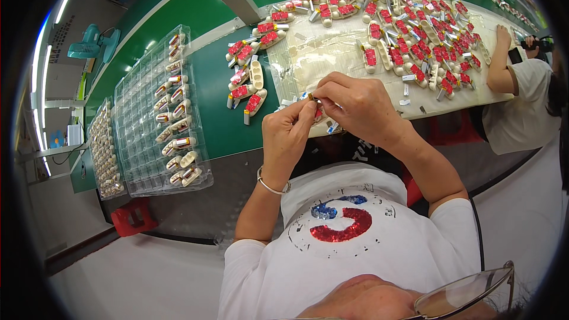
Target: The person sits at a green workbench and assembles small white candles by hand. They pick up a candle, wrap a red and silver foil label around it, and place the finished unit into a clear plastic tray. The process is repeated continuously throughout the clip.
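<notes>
Centrally, a small dark-and-gold piece (310, 97) is pinched between the left hand (285, 133) and the right hand (363, 108).
Left thumb and forefinger are closed on the piece, which sits at about twelve o'clock from their tips; right thumb and forefinger appear closed on it from the three o'clock side. Neither hand is clearly nearer; the piece is too small for me to tell its long axis. At two o'clock from the grip, smooth, cream, rounded mouldings with glossy red patches (418, 50) lie heaped at mixed angles on a wrinkled, yellowish, translucent sheet (308, 44). At nine o'clock, beyond bare green tabletop (222, 133), rests a clear, rigid plastic tray of gridded pockets (139, 115), its right-hand columns partly filled.
</notes>
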A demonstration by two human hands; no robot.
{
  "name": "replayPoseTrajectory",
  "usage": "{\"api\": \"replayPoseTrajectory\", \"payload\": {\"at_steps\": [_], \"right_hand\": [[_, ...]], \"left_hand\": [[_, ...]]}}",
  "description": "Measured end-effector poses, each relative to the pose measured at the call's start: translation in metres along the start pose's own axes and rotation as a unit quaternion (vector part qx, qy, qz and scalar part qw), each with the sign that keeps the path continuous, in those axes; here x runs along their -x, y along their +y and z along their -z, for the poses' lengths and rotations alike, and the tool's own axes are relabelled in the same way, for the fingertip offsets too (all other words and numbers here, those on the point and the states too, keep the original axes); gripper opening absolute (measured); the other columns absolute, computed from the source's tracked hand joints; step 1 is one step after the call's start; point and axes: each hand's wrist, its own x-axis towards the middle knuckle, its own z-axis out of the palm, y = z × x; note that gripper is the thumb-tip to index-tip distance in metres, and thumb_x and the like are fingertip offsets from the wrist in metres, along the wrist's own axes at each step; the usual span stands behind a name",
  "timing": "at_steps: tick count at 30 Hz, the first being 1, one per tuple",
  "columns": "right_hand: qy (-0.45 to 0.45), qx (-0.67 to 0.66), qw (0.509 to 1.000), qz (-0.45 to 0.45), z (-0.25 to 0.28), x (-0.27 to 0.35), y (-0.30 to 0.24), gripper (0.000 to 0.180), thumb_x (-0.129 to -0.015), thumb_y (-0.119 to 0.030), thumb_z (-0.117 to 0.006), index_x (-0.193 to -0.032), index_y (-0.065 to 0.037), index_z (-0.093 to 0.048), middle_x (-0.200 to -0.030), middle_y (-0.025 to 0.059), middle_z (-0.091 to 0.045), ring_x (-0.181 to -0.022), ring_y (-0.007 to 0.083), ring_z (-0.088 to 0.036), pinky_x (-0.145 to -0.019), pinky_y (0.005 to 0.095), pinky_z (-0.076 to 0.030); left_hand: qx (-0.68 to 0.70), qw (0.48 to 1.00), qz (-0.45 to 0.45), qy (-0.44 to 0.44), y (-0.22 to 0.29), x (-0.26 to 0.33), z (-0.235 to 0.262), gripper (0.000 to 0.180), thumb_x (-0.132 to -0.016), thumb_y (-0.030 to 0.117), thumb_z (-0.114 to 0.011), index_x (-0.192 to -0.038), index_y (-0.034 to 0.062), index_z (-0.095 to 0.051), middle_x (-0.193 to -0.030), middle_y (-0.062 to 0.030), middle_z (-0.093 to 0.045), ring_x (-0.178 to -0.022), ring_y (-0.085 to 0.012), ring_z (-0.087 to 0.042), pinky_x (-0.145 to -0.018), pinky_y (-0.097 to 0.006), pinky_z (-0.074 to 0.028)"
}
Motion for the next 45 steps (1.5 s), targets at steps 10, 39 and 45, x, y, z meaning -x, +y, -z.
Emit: {"api": "replayPoseTrajectory", "payload": {"at_steps": [10,39,45], "right_hand": [[0.082,-0.345,0.902,-0.247,0.009,-0.005,0.015,0.011,-0.082,0.000,-0.060,-0.092,0.001,-0.065,-0.086,0.0079,-0.069,-0.073,0.0119,-0.065,-0.067,0.0252,-0.052],[0.058,-0.448,0.889,-0.081,-0.012,0.012,0.005,0.029,-0.081,-0.013,-0.078,-0.109,-0.007,-0.071,-0.105,0.0057,-0.069,-0.091,0.0098,-0.062,-0.074,0.0233,-0.052],[0.057,-0.484,0.856,-0.174,-0.011,0.011,-0.003,0.026,-0.084,-0.015,-0.075,-0.108,-0.007,-0.071,-0.101,0.0044,-0.070,-0.092,0.0086,-0.061,-0.079,0.0241,-0.051]], "left_hand": [[0.216,0.972,0.089,-0.028,0.008,-0.007,0.008,0.027,-0.094,0.016,-0.061,-0.100,-0.0081,-0.070,-0.079,-0.0061,-0.069,-0.067,-0.0065,-0.061,-0.059,-0.022,-0.050],[0.377,0.903,0.164,-0.123,0.009,-0.002,0.007,0.031,-0.097,0.031,-0.049,-0.096,0.0025,-0.064,-0.082,-0.0132,-0.069,-0.059,-0.0115,-0.062,-0.047,-0.020,-0.047],[0.369,0.908,0.148,-0.132,0.001,0.000,0.007,0.030,-0.098,0.027,-0.055,-0.105,-0.0010,-0.063,-0.081,-0.0103,-0.069,-0.062,-0.0103,-0.063,-0.046,-0.019,-0.048]]}}
